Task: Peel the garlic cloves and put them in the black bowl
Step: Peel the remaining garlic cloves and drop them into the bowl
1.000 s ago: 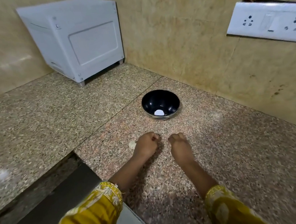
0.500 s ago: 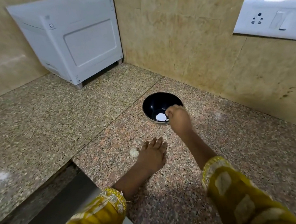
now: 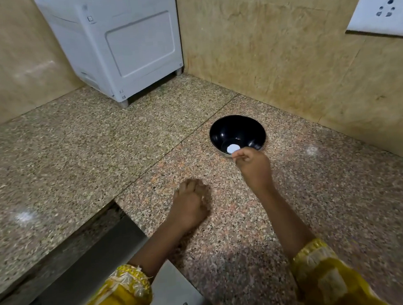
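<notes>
Curled right hand (image 3: 252,166) hangs at near rim of black bowl (image 3: 230,130).

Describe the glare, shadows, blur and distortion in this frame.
Head view: two pale glare spots on the counter; soft shadow beside the left hand, which is slightly blurred; the wide lens tilts the walls and socket.

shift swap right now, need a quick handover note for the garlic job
The right hand hovers at the near rim of the black bowl, fingers curled; whether they pinch anything is unclear.
The left hand rests curled on the counter, contents hidden.
Done: one white piece, likely a peeled clove, lies in the bowl.
Left: no other cloves in view; check both hands first.
</notes>
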